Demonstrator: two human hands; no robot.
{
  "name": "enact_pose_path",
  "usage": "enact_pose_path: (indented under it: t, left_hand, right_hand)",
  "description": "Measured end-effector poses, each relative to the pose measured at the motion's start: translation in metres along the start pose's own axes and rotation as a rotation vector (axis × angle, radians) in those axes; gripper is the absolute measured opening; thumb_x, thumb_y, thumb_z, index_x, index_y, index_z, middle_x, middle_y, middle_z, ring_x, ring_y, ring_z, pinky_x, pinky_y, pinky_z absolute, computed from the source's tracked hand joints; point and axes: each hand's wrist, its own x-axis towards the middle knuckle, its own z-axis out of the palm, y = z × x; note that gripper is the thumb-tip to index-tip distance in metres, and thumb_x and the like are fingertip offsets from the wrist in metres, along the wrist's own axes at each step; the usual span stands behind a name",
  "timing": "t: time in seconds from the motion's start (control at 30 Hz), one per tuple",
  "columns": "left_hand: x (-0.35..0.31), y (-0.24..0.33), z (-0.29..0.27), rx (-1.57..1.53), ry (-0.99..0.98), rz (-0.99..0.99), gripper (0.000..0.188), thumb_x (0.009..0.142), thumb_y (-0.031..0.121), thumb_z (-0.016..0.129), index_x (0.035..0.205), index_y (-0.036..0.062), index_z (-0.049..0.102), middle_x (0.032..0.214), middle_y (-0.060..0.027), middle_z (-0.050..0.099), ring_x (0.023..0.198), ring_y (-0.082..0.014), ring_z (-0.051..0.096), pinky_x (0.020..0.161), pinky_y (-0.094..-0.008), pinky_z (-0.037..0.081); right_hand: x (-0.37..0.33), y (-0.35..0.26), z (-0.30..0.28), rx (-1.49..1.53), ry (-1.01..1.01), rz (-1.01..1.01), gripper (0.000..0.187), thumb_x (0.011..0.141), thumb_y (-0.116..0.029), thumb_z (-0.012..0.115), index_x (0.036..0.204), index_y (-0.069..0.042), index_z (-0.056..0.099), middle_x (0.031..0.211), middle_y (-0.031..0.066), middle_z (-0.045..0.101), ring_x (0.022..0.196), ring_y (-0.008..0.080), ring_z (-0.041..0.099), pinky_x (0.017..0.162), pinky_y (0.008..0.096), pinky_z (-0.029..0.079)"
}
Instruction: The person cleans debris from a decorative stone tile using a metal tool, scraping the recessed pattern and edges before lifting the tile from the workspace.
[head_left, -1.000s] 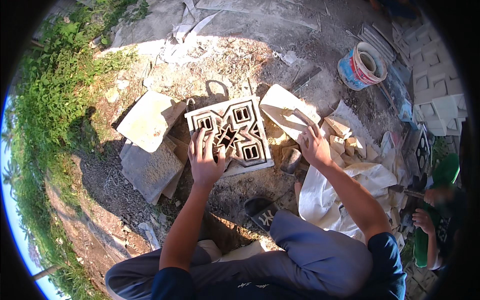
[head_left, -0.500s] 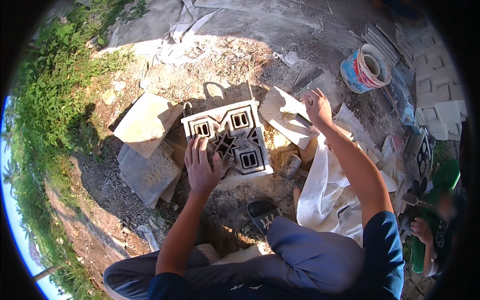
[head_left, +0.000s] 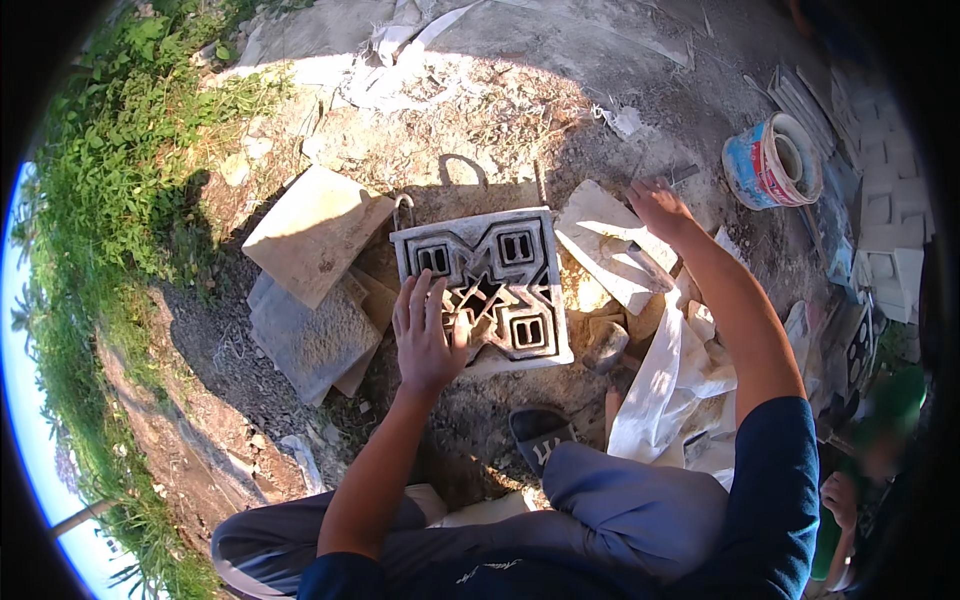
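A grey-white openwork cement block [head_left: 510, 340], patterned with square openings and a star-shaped middle, lies in front of me. My left hand [head_left: 430, 335] rests on its near left part, fingers spread and gripping nothing. To the right, my right hand [head_left: 660, 208] hovers over the far end of a pale flat slab [head_left: 590, 215], its fingers stretched out. A dark narrow strip [head_left: 685, 173] lies just past those fingertips. Behind the block's far left corner stands a bent metal hook [head_left: 403, 205].
Flat slabs [head_left: 318, 235] are stacked at the left. White sacking [head_left: 655, 390] and a rounded grey lump [head_left: 605, 346] lie at the right. Farther off are a blue-and-white bucket [head_left: 745, 165] and pale blocks [head_left: 885, 235]. Another person's hand [head_left: 838, 500] shows at the lower right.
My right hand has gone from closed, bent fingers to stretched ones, reaching lower over the slab. My left hand stays on the block. The whole view has shifted a little.
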Motion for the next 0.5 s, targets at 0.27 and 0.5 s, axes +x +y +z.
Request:
enact_pose_path:
  t: [0.27, 0.5]
  left_hand:
    - [-0.005, -0.006, 0.001, -0.012, 0.024, -0.016, 0.059, 0.086, 0.022, 0.063, 0.141, 0.0049, 0.048, 0.15, -0.0164, 0.044, 0.14, -0.0392, 0.037, 0.115, -0.0524, 0.03]
    - [-0.003, 0.001, -0.001, -0.023, 0.05, -0.031, 0.054, 0.089, 0.019, 0.062, 0.138, 0.0014, 0.05, 0.146, -0.0183, 0.047, 0.137, -0.0404, 0.04, 0.114, -0.0514, 0.031]
  right_hand:
    - [-0.001, 0.015, -0.039, 0.074, -0.151, -0.065, 0.049, 0.083, -0.009, 0.064, 0.131, -0.005, 0.055, 0.13, 0.018, 0.057, 0.103, 0.0328, 0.066, 0.094, 0.0502, 0.051]
    - [-0.092, 0.029, -0.058, 0.048, 0.339, 0.276, 0.039, 0.094, -0.026, 0.063, 0.127, -0.006, 0.057, 0.093, 0.0168, 0.069, 0.081, 0.0379, 0.07, 0.069, 0.0477, 0.055]
